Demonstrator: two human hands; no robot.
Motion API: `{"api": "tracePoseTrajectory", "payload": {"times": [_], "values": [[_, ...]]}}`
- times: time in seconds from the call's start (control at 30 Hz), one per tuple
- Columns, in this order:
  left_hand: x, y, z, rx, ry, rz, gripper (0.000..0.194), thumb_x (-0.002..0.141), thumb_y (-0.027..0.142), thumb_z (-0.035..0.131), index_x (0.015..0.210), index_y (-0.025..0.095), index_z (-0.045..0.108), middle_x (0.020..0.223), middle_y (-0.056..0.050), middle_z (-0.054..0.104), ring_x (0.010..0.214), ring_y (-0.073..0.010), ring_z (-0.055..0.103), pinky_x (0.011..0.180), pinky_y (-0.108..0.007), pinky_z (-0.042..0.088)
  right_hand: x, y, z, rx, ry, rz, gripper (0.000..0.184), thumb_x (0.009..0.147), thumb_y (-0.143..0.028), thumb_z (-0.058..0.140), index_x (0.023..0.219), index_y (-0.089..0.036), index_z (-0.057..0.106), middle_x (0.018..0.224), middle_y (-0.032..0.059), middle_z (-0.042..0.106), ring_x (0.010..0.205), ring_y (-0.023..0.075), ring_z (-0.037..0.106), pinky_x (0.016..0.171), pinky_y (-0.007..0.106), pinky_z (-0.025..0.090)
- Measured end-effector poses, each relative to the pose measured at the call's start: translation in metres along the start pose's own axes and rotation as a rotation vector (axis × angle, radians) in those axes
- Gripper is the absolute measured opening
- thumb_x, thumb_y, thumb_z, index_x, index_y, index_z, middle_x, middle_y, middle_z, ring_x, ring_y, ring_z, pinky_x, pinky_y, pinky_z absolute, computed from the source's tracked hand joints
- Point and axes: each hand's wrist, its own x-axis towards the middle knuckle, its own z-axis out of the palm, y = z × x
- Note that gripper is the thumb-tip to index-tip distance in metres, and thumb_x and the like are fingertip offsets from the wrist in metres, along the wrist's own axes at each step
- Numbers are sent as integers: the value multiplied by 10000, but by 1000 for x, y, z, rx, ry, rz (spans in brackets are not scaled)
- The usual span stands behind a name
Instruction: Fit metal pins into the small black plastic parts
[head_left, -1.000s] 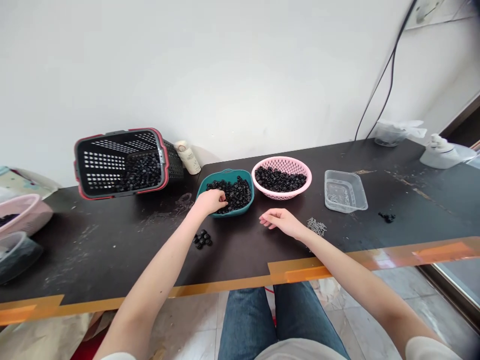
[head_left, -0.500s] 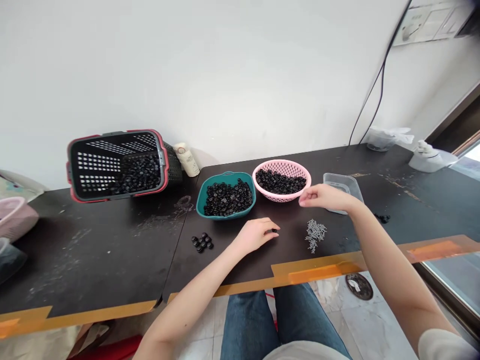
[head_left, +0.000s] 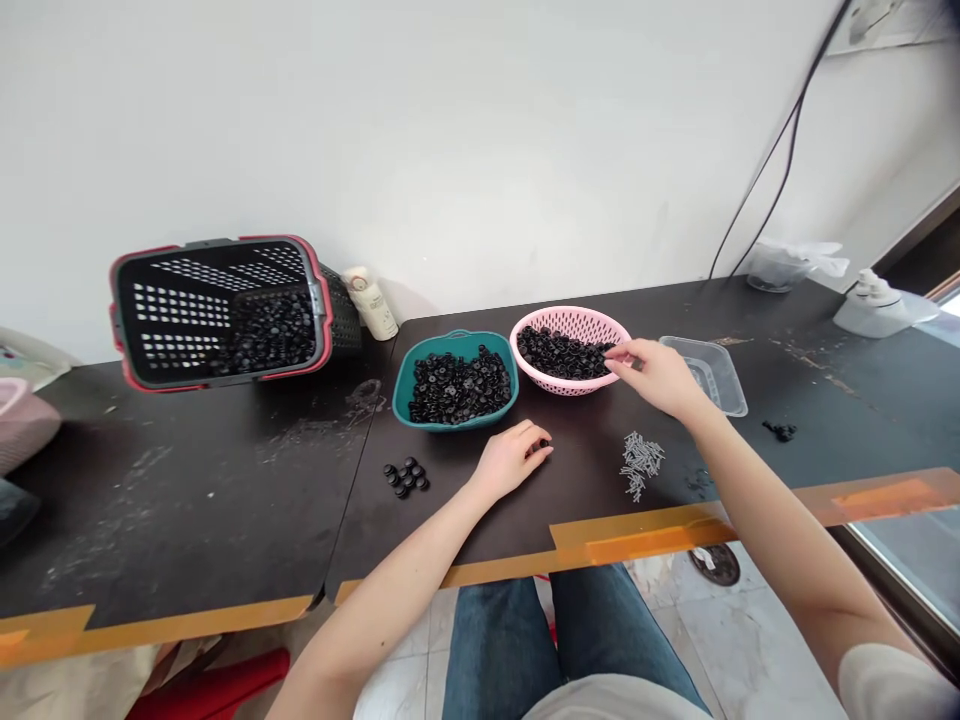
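Note:
My left hand (head_left: 514, 458) rests over the dark table with thumb and fingers pinched on a small black round part (head_left: 544, 443). At the right rim of a pink basket (head_left: 559, 384), my right hand (head_left: 656, 375) has its fingertips close together by the black parts (head_left: 562, 352) inside; whether it grips one is too small to see. A teal basin (head_left: 455, 424) full of black round parts stands left of the pink basket. Several black round pieces (head_left: 406, 477) lie grouped left of my left hand. Grey screws (head_left: 642, 462) form a loose pile below my right hand.
A tilted black basket (head_left: 322, 310) with a red rim holds more black parts, beside a white bottle (head_left: 371, 303). A clear plastic container (head_left: 724, 375) sits behind my right wrist. Small black bits (head_left: 780, 430) lie farther right. Orange tape (head_left: 652, 540) lines the table's front edge.
My right hand has reached the pink basket's rim, its fingertips now at the parts. My left hand stays in nearly the same place with its black part. The view has shifted slightly.

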Motion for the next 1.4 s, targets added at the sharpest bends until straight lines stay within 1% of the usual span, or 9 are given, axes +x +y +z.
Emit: {"api": "tracePoseTrajectory", "payload": {"times": [0.23,0.43,0.6,0.7,0.8,1.0,1.1,1.23,1.4], "values": [[-2,-2,-2,-1,7,-30,131,869,321,571,891,196,604,785,22,560,636,-92,517,580,-207,380,69,2,17,-422,-474,177,132,697,-333,698,789,-245,734,826,53,712,856,273,632,738,348,462],[-3,1,0,17,-37,-7,182,874,373,559,865,199,610,775,13,587,656,-109,536,578,-219,363,74,6,26,-419,-482,197,142,701,-359,695,786,-253,737,826,56,712,835,259,643,706,327,474],[-3,1,0,25,-43,-3,200,883,385,542,876,199,613,781,6,595,661,-115,539,577,-225,357,63,-1,19,-359,-379,202,137,706,-309,681,808,-238,739,861,50,713,851,256,637,740,339,474],[-3,1,0,21,-31,-12,206,886,393,536,880,200,608,785,9,590,658,-111,534,579,-223,356,41,-12,5,-37,-246,186,204,727,-336,666,881,-219,730,835,30,710,804,216,634,734,313,475],[-3,3,0,20,-32,-10,264,897,425,510,814,187,587,759,9,579,649,-111,525,572,-222,344,8,-28,3,339,-480,65,313,739,-435,662,946,-207,719,727,7,683,676,167,607,647,274,465],[-3,4,0,50,-36,-21,362,894,472,495,687,177,539,661,22,526,594,-105,484,546,-229,302,-39,-44,53,331,-640,-111,164,678,-305,710,799,-194,723,744,18,676,646,157,581,612,263,432],[-3,3,0,57,-41,-44,351,888,465,507,690,179,549,660,22,526,587,-105,481,542,-231,299,-42,-36,59,400,-660,-60,273,695,-387,705,882,-187,710,791,28,679,676,164,586,629,268,449],[-3,2,1,56,-37,-47,341,886,455,515,689,179,552,666,19,534,591,-106,488,549,-231,301,-38,-9,27,356,-599,21,304,760,-458,631,896,-194,692,759,21,672,667,163,585,635,270,448],[-3,3,2,44,-51,-40,340,887,455,510,694,178,546,690,14,558,607,-110,507,554,-229,301,-49,33,-3,153,-771,57,237,669,-422,698,828,-248,718,784,5,686,660,180,606,606,271,431]]}}
